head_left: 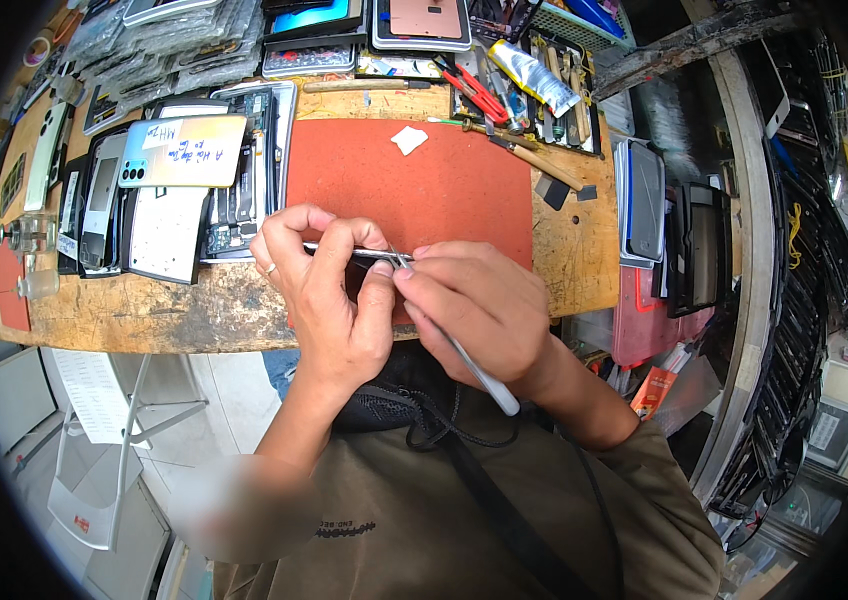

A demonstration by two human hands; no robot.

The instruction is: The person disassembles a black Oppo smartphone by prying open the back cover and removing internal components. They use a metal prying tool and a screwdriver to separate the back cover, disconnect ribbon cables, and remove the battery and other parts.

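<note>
Above the near edge of the bench, my left hand (329,290) is closed around a thin, dark, flat piece with a shiny edge (356,252), seen nearly edge-on and perhaps a phone. Its lower part is hidden behind my fingers and thumb. My right hand (489,305) pinches a slim silver metal tool (484,375), its rounded end pointing down toward my body. The tool's tip meets the edge of the dark piece beside my left thumb; what exactly it touches is too small to tell. Beneath both hands lies a red-brown work mat (344,165).
A white scrap (408,140) lies on the mat. Phones, including one with a pale iridescent back (184,152), crowd the left. A tool tray (584,120) with red-handled pliers (479,95) and a tube (534,78) stands at the back right. Right of the bench is a metal-edged rack (744,350).
</note>
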